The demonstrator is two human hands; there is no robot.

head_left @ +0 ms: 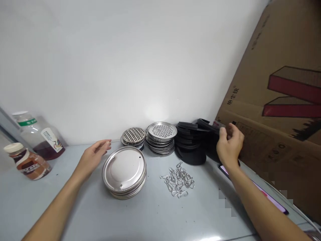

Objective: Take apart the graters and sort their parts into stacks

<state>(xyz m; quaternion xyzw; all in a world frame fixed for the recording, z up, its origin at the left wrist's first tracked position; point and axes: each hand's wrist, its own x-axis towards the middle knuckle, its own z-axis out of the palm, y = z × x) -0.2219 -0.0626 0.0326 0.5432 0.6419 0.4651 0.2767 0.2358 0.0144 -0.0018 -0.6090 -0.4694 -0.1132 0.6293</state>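
Note:
My left hand (94, 154), open with its fingers stretched out and holding nothing, hovers beside a stack of round metal lids (125, 169). The top lid is smooth, with small holes near its rim. On the right, my right hand (229, 145) is raised by the black plastic pieces (192, 147). Its thumb and fingers are apart, and the thumb overlaps the end of a tilted black piece (209, 126); whether they touch I cannot tell. Between the hands lies a loose pile of small metal snap hooks (178, 180).
Behind the lids stand round grater discs with raised teeth (134, 135) and a taller stack of flat grater discs (162, 131). A jar (47, 140) and a brown bottle (30, 162) are at left. A phone (269, 197) lies under my right forearm, beside a large cardboard box (276, 134).

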